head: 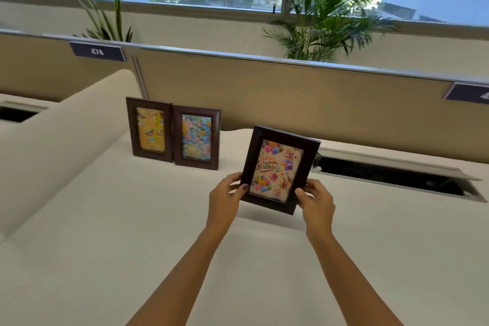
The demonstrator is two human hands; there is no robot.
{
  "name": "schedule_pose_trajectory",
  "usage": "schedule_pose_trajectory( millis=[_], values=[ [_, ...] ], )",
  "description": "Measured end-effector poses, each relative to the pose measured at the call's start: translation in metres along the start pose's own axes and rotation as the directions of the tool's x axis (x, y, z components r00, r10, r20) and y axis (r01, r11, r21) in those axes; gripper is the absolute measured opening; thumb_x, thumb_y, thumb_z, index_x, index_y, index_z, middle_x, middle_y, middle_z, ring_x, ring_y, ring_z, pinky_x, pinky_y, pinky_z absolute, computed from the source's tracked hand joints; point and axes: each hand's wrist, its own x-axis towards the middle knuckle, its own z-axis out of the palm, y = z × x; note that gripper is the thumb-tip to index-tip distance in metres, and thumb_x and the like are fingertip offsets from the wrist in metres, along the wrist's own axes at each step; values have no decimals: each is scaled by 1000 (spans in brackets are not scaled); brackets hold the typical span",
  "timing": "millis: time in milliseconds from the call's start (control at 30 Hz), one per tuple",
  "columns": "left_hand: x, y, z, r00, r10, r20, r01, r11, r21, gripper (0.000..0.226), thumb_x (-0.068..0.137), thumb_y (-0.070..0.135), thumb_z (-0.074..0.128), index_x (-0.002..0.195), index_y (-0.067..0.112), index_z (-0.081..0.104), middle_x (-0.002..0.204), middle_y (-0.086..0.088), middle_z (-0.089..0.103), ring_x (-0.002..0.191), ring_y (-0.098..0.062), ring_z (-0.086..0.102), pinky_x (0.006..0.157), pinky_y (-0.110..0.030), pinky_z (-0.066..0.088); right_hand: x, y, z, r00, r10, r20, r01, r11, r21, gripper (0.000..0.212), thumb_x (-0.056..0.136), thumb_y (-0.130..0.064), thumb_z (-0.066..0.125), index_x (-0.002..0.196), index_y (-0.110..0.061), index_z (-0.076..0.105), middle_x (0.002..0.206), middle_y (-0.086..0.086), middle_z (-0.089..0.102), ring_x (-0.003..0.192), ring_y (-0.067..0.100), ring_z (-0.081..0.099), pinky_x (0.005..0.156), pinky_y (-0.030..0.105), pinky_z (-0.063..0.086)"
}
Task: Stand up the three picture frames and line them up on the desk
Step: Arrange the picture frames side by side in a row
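Two frames already stood at the back of the desk (132, 219): the yellow frame (149, 130) on the left and the pastel frame (197, 137) touching its right edge, both upright with their pictures facing me. The third, the birthday frame (280, 169), was in my hands, nearer to me and to the right of the pair, well apart from them.

My left hand (227, 193) was closed on its lower left edge, thumb across the front moulding and the other fingers behind. My right hand (316, 197) pinched the lower right corner the same way. Both grips sat low, so the frame's long axis ran up and away from my fingers, tipped a little clockwise with its top leaning right. I judged its bottom edge to be just off the desk, though the shadow under it left me unsure whether a corner touched.

The open spot lay up and to the left of the fingers, just beside the pastel frame, so my left hand was the nearer one to the row. The room there looked ample. To the right, the open cable slot (391, 174) in the desk ran close behind the frame, an edge I wanted the foot kept clear of. The partition (264, 87) bounded the space behind.
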Motion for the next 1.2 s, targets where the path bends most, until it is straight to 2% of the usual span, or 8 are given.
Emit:
schedule_pose_trajectory(
  millis=[100, 200, 267, 433, 667, 833, 967, 1200],
  values=[
    [11, -9, -12, 1000, 1, -15, -1, 1000, 32, 40, 93, 18, 54, 132, 21, 52, 129, 0, 62, 111, -6, 55, 82, -9, 41, 15, -9, 23, 1000, -11, 12, 10, 1000, 7, 20, 89, -7, 60, 100, -22, 55, 108, 7, 65, 97, 22, 62, 90, 51, 55],
    [24, -15, -15, 998, -3, -56, 6, 999, 52, 40, 95, 15, 48, 135, 19, 49, 131, -3, 61, 122, -18, 55, 98, -27, 44, 27, -12, 44, 1000, -16, 20, 15, 1000, 10, 18, 88, -6, 61, 100, -19, 57, 105, 8, 66, 96, 23, 62, 89, 50, 55],
    [33, -20, -13, 996, -32, -79, 36, 998, 53, 42, 96, 10, 44, 137, 18, 46, 134, -4, 58, 126, -22, 52, 102, -34, 42, 35, -10, 57, 1000, -8, 16, 8, 1000, 13, 18, 88, -6, 61, 103, -15, 59, 106, 10, 67, 96, 23, 63, 89, 51, 55],
    [52, -32, -7, 997, -54, -63, 56, 998, 38, 53, 95, 7, 45, 145, 19, 32, 146, -5, 45, 135, -22, 42, 105, -34, 39, 52, 0, 82, 999, 39, -6, -39, 999, 20, 21, 88, -8, 63, 108, -11, 60, 110, 13, 68, 100, 28, 64, 90, 52, 54],
    [68, -58, 6, 990, -79, -121, 89, 992, 85, 63, 91, 19, 56, 146, 21, 26, 152, -3, 36, 139, -22, 35, 110, -32, 30, 82, 1, 104, 1000, 21, 10, -21, 1000, -12, 24, 88, -8, 62, 111, -10, 59, 114, 14, 67, 103, 29, 63, 91, 53, 54],
    [74, -79, 0, 965, -42, -259, 130, 933, 335, 70, 87, 26, 60, 146, 13, 25, 153, -7, 32, 141, -24, 29, 117, -40, 25, 93, 4, 113, 1000, 9, 25, -8, 999, -34, 25, 88, -7, 62, 112, -10, 59, 115, 14, 66, 104, 29, 62, 92, 52, 53],
    [80, -89, -2, 959, -39, -279, 182, 841, 509, 69, 90, 26, 50, 149, 13, 15, 158, -5, 20, 146, -23, 14, 118, -41, 7, 98, 7, 120, 999, 7, 42, -5, 999, -45, 24, 88, -7, 61, 111, -11, 59, 115, 13, 66, 104, 29, 62, 92, 52, 54],
    [82, -98, 1, 961, -6, -277, 204, 693, 692, 62, 97, 36, 32, 150, 14, 9, 159, -6, 18, 147, -25, 13, 119, -45, 5, 103, 11, 126, 999, -34, 32, 36, 997, -64, 23, 88, -9, 62, 110, -13, 60, 114, 11, 67, 96, 19, 59, 90, 50, 55]
  ],
)
